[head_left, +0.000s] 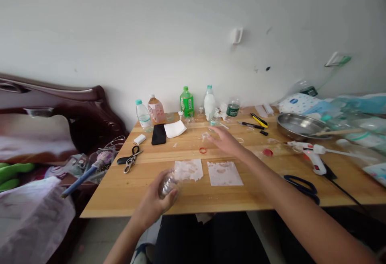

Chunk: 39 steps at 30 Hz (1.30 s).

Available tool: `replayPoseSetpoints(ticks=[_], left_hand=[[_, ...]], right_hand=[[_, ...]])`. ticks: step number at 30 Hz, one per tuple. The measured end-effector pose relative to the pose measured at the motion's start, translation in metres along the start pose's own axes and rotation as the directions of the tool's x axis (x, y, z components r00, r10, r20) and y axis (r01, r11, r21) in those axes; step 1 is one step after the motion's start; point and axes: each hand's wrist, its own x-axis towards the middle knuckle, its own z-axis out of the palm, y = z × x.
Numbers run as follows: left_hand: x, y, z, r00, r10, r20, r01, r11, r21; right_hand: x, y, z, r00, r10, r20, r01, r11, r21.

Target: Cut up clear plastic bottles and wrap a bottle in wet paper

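My left hand (158, 195) is wrapped round a clear, ridged piece of plastic bottle (169, 185) at the table's near edge. Stretched out over the middle of the table, my right hand (224, 140) has its fingers extended close to a small whitish clear scrap (205, 135); contact cannot be made out. A red ring (203, 150) lies just left of that hand. Two pieces of stained white tissue, a left one (189, 169) and a right one (224, 174), lie flat between my arms.
Bottles stand along the wall, including a green one (187, 102) and a white-wrapped one (209, 103). Left are a black phone (159, 134) and scissors (130, 161). Right are a steel bowl (298, 124), a glue gun (312, 155), dark-handled scissors (301, 185) and a yellow cutter (259, 121).
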Motion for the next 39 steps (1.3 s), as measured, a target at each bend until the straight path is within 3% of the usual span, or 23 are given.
replayPoseSetpoints(ticks=[4, 6, 11, 14, 21, 26, 31, 36, 39], left_hand=[[0.051, 0.008, -0.012, 0.993, 0.118, 0.025, -0.119, 0.928, 0.353], [0.085, 0.012, -0.015, 0.99, 0.133, 0.041, -0.136, 0.857, 0.498], [0.166, 0.007, -0.001, 0.953, 0.282, 0.109, -0.288, 0.738, 0.611], [0.19, -0.001, 0.014, 0.935, 0.325, 0.141, -0.342, 0.728, 0.594], [0.188, -0.006, 0.026, 0.898, 0.396, 0.191, -0.436, 0.739, 0.514], [0.183, -0.004, 0.03, 0.869, 0.444, 0.219, -0.487, 0.686, 0.541], [0.178, -0.005, 0.035, 0.825, 0.518, 0.226, -0.544, 0.621, 0.564], [0.174, -0.001, 0.043, 0.859, 0.424, 0.289, -0.509, 0.64, 0.576], [0.169, 0.007, 0.048, 0.88, 0.375, 0.291, -0.474, 0.674, 0.566]], right_hand=[[0.033, 0.029, 0.016, 0.986, -0.068, 0.153, 0.07, 0.998, -0.006], [0.038, 0.034, 0.019, 0.984, -0.072, 0.163, 0.069, 0.997, 0.022], [0.029, 0.036, 0.02, 0.999, -0.036, -0.025, 0.041, 0.979, 0.2], [0.019, 0.034, 0.027, 0.995, 0.002, -0.096, 0.03, 0.945, 0.326], [0.005, 0.022, 0.038, 0.996, 0.055, -0.066, -0.018, 0.885, 0.466], [-0.001, 0.009, 0.04, 0.997, 0.066, -0.028, -0.043, 0.864, 0.501], [-0.004, 0.011, 0.049, 0.992, 0.1, -0.071, -0.053, 0.87, 0.491], [-0.004, 0.015, 0.056, 0.977, 0.112, -0.18, -0.033, 0.918, 0.396], [-0.005, 0.011, 0.055, 0.973, 0.042, -0.229, 0.034, 0.947, 0.32]])
